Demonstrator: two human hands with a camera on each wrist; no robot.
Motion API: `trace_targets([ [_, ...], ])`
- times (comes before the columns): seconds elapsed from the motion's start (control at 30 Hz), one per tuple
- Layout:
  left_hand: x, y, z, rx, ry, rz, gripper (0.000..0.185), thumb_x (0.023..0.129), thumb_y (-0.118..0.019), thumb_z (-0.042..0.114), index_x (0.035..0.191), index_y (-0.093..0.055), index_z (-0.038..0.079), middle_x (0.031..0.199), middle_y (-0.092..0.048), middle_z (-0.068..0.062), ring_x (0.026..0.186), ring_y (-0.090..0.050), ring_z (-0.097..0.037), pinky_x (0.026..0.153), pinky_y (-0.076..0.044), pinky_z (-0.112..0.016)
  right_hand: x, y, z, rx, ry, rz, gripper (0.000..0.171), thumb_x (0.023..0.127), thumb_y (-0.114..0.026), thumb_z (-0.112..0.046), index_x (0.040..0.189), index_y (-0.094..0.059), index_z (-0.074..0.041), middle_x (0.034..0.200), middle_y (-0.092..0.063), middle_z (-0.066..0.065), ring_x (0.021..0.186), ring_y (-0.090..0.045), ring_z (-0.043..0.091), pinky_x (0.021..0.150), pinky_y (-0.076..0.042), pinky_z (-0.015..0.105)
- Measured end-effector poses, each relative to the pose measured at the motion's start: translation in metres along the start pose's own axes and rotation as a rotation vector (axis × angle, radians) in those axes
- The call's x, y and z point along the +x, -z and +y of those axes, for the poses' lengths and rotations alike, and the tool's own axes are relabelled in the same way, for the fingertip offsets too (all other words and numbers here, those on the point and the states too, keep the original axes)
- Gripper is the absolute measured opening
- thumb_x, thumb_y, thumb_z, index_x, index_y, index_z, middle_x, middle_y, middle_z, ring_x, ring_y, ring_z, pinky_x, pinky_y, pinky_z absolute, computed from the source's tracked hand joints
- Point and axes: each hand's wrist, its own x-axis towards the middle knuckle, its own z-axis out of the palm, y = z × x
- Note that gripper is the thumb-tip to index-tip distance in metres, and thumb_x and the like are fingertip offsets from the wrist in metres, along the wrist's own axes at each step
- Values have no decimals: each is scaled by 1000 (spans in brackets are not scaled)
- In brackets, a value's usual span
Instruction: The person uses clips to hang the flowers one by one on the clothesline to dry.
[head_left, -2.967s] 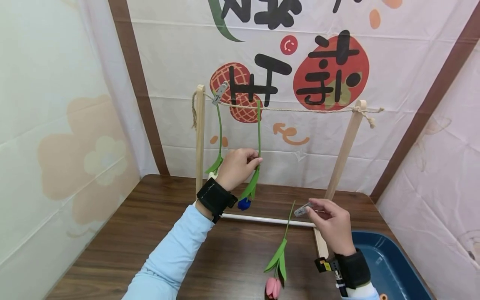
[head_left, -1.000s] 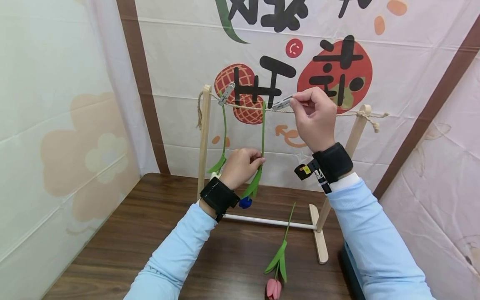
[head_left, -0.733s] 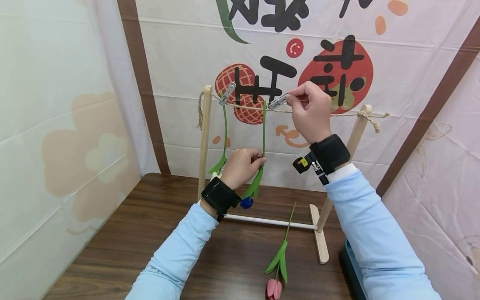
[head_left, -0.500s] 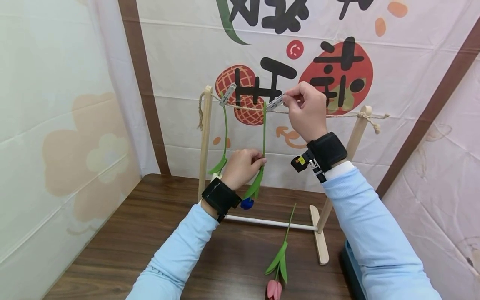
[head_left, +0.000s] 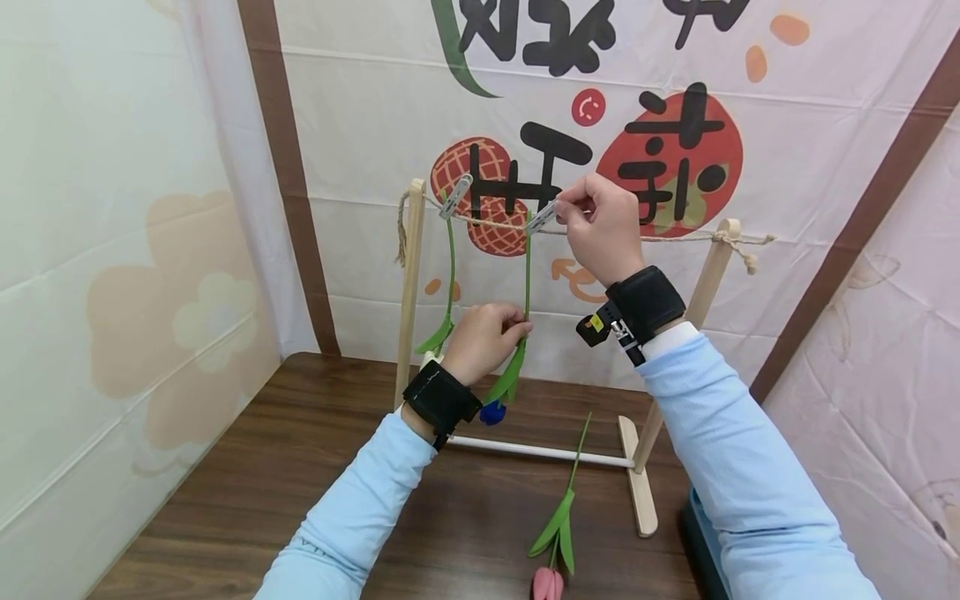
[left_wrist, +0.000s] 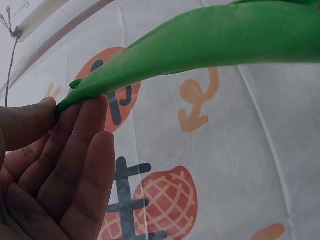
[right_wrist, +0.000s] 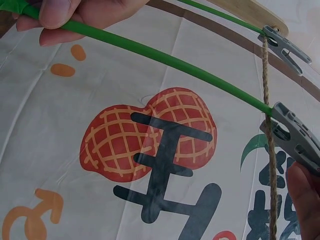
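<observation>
My left hand [head_left: 483, 340] pinches the green stem of a blue artificial tulip [head_left: 492, 412], which hangs head down. In the left wrist view, thumb and fingers meet on the stem beside a green leaf [left_wrist: 200, 42]. The stem's top end reaches the twine [head_left: 660, 239]. Up there my right hand [head_left: 606, 229] pinches a grey clothespin [head_left: 542, 218]. Its jaws are at the stem end and the twine in the right wrist view; whether they clamp both I cannot tell. Another clothespin [head_left: 456, 197] holds a second stem [head_left: 452, 267] on the twine; its pale flower is mostly hidden behind my left hand.
The twine runs between two wooden posts [head_left: 410, 283] joined low down by a white rod [head_left: 540, 451]. A pink tulip [head_left: 548, 583] lies on the brown table [head_left: 247, 475] in front. Under my right sleeve, a blue tray [head_left: 701, 542] is partly covered. A printed cloth hangs behind.
My right hand has carried the clothespin from low on the right up to the twine, then leftward to the stem end. My left hand keeps its pinch on the stem, nearly still.
</observation>
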Motion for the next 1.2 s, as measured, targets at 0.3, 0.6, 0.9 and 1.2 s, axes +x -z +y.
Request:
trace_targets([
  [0.3, 1, -1, 0, -8, 4, -3, 26, 96, -65, 22, 71, -66, 14, 53, -46, 4, 47, -42, -11, 48, -30, -26, 2, -1, 3, -37, 53, -37, 7, 93, -64, -3, 89, -67, 2, 83, -66, 12, 70, -60, 17, 62, -44, 21],
  [0.6, 1, -2, -2, -4, 16, -22, 25, 96, -65, 22, 72, -66, 14, 55, -50, 5, 49, -44, -11, 48, -32, -25, 7, -1, 6, -69, 75, -102, 6, 93, -63, -1, 88, -65, 1, 85, -66, 12, 74, -60, 19, 65, -44, 24],
  [0.9, -1, -5, -5, -7, 12, -42, 27, 96, -65, 20, 69, -64, 13, 55, -50, 5, 49, -44, -11, 48, -33, -24, 8, -3, 5, -70, -17, -189, 5, 94, -63, -2, 90, -65, 1, 87, -66, 11, 75, -64, 19, 65, -46, 24],
  [1.2, -1, -9, -10, -33, -3, -69, 27, 95, -65, 18, 69, -66, 11, 56, -51, 5, 49, -45, -10, 49, -34, -25, 9, -4, 6, -58, -90, -244, 5, 94, -62, -1, 89, -64, 0, 86, -66, 13, 73, -63, 22, 62, -45, 25],
])
